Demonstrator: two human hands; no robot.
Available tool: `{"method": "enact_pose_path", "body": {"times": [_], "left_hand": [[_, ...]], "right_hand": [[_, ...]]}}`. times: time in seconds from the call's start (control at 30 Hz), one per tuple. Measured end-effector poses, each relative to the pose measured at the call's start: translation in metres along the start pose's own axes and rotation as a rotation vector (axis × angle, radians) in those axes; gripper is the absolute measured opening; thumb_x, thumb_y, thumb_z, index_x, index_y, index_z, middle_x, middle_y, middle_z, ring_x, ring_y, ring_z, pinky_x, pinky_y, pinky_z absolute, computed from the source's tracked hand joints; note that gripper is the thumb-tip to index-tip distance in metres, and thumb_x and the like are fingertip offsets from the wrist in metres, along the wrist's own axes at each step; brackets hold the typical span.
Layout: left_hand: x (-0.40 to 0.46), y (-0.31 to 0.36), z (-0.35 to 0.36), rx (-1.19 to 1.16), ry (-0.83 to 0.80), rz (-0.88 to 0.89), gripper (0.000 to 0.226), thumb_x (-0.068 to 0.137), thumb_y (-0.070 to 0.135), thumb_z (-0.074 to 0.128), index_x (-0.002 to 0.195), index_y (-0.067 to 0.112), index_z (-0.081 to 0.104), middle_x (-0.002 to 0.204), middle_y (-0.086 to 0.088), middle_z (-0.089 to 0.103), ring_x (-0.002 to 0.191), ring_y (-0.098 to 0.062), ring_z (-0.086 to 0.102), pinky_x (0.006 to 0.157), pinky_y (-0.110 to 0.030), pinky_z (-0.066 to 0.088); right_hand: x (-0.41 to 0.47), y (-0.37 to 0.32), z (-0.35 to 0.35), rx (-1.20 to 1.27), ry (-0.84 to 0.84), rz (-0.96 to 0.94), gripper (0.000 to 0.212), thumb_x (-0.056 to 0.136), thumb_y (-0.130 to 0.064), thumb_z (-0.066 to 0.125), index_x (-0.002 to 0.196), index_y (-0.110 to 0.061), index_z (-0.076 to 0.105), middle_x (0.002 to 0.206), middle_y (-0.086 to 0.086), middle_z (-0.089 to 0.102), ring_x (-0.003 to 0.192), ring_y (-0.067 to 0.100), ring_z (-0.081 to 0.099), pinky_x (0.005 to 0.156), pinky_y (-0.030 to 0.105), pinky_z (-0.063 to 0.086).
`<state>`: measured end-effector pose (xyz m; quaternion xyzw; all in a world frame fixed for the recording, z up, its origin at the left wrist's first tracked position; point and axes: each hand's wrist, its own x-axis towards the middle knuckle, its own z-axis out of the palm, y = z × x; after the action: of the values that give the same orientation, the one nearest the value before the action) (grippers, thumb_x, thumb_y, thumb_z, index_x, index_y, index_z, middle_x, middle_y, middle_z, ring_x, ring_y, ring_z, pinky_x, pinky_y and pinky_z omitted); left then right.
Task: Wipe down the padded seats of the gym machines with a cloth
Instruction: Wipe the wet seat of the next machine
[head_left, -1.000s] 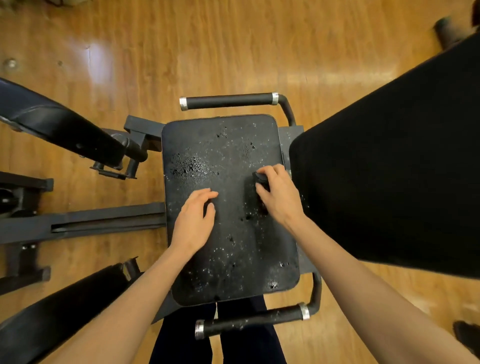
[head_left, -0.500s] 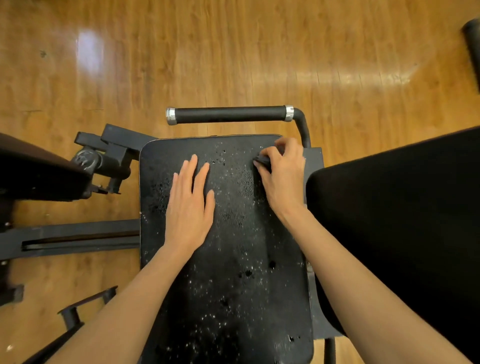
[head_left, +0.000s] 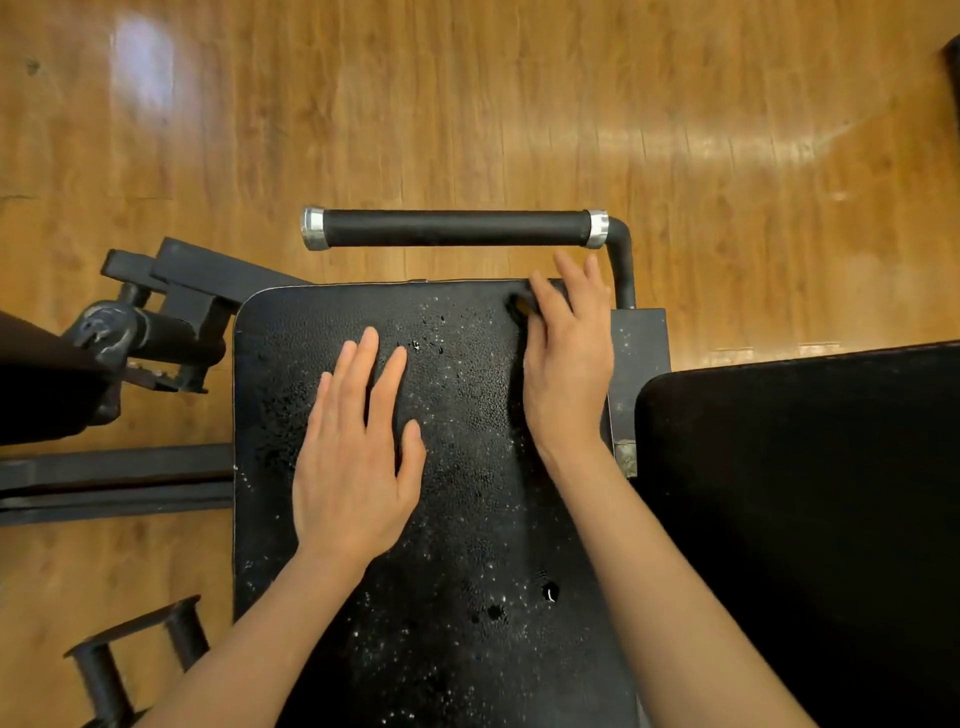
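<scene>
The black padded seat (head_left: 457, 493) fills the middle of the view, speckled with water droplets. My left hand (head_left: 358, 441) lies flat on its left-centre, fingers straight and pointing away from me. At the seat's far right corner my right hand (head_left: 566, 353) presses down on a dark cloth (head_left: 519, 302), fingers stretched out past the seat's far edge. Only a small dark fold of the cloth shows beside the thumb; the rest is under the hand.
A black handle bar (head_left: 457, 227) with silver ends runs just beyond the seat's far edge. A large black pad (head_left: 805, 519) stands to the right. Black machine frame parts (head_left: 156, 312) and a rail (head_left: 114, 483) lie to the left on the wooden floor (head_left: 467, 104).
My right hand slid the cloth from the seat's middle right up to its far right corner. My left hand flattened and moved farther up the seat. The view leaned closer.
</scene>
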<state>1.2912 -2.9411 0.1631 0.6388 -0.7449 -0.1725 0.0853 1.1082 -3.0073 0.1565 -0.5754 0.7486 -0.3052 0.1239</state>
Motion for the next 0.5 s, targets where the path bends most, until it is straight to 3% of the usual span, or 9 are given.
{"method": "enact_pose_path", "body": {"times": [0.17,0.23,0.33,0.43,0.5], "left_hand": [[-0.001,-0.001,0.001,0.0,0.006,0.007,0.061,0.1,0.031,0.037,0.156,0.012,0.027,0.167,-0.008,0.013,0.155,-0.022,0.008,0.126,-0.037,0.007],[-0.001,-0.001,0.0,-0.002,0.005,0.009,0.061,0.1,0.032,0.035,0.156,0.012,0.027,0.167,-0.008,0.013,0.155,-0.021,0.008,0.126,-0.037,0.006],[-0.001,0.0,0.0,-0.008,0.008,0.013,0.061,0.1,0.033,0.033,0.156,0.012,0.026,0.167,-0.008,0.013,0.155,-0.022,0.008,0.126,-0.038,0.008],[0.0,-0.001,0.002,0.001,0.017,0.018,0.06,0.1,0.032,0.034,0.156,0.011,0.027,0.167,-0.008,0.014,0.155,-0.023,0.01,0.126,-0.039,0.009],[-0.001,-0.001,0.002,0.002,0.014,0.016,0.061,0.1,0.032,0.035,0.157,0.012,0.026,0.167,-0.008,0.013,0.155,-0.023,0.01,0.126,-0.039,0.008]], "right_hand": [[-0.057,-0.005,-0.022,-0.016,-0.024,-0.026,0.037,0.095,-0.006,0.058,0.131,-0.005,0.06,0.148,0.01,0.047,0.147,0.03,0.029,0.12,0.036,0.028],[-0.081,-0.001,-0.033,-0.028,-0.08,-0.05,0.04,0.093,-0.004,0.059,0.133,-0.006,0.059,0.15,0.009,0.045,0.147,0.028,0.027,0.12,0.035,0.026],[-0.031,0.001,-0.015,-0.039,-0.032,-0.03,0.037,0.09,0.005,0.062,0.126,-0.003,0.064,0.144,0.01,0.052,0.143,0.032,0.036,0.115,0.041,0.035],[0.004,-0.002,-0.003,-0.04,0.02,0.013,0.035,0.09,0.003,0.062,0.123,-0.006,0.066,0.139,0.008,0.057,0.14,0.029,0.041,0.112,0.023,0.029],[-0.031,0.001,-0.018,-0.029,-0.006,0.005,0.038,0.091,0.003,0.062,0.128,-0.007,0.064,0.142,0.007,0.054,0.142,0.027,0.038,0.116,0.018,0.022]]}}
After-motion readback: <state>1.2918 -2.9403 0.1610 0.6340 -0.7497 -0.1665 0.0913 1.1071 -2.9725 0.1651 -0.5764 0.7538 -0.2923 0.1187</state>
